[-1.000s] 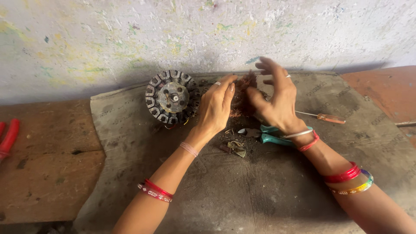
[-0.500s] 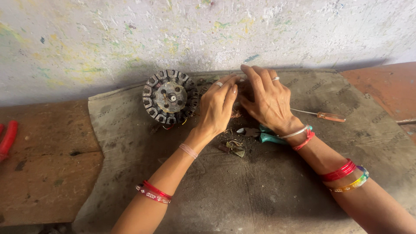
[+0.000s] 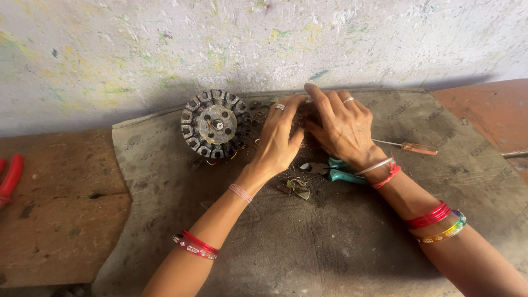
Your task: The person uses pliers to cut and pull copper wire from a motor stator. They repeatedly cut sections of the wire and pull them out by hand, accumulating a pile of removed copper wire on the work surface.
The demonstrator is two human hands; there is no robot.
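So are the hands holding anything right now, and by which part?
Cannot tell: left hand and right hand lie flat, pressed side by side on the mat; whatever is under them is hidden.

Grey mat [image 3: 308,247] on wooden bench [image 3: 60,220]

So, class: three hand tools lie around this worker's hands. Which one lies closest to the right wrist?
The teal-handled pliers, lying just under the right hand. The orange-handled screwdriver lies further right, and the red-handled tool sits at the far left edge.

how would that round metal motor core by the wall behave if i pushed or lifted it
The round dark metal motor core, ringed with stacked steel teeth, probably feels heavy for its size and stiff. It seems to lean on edge against the wall, so a sideways push might roll or topple it. The rusty, toothed rim should grip well.
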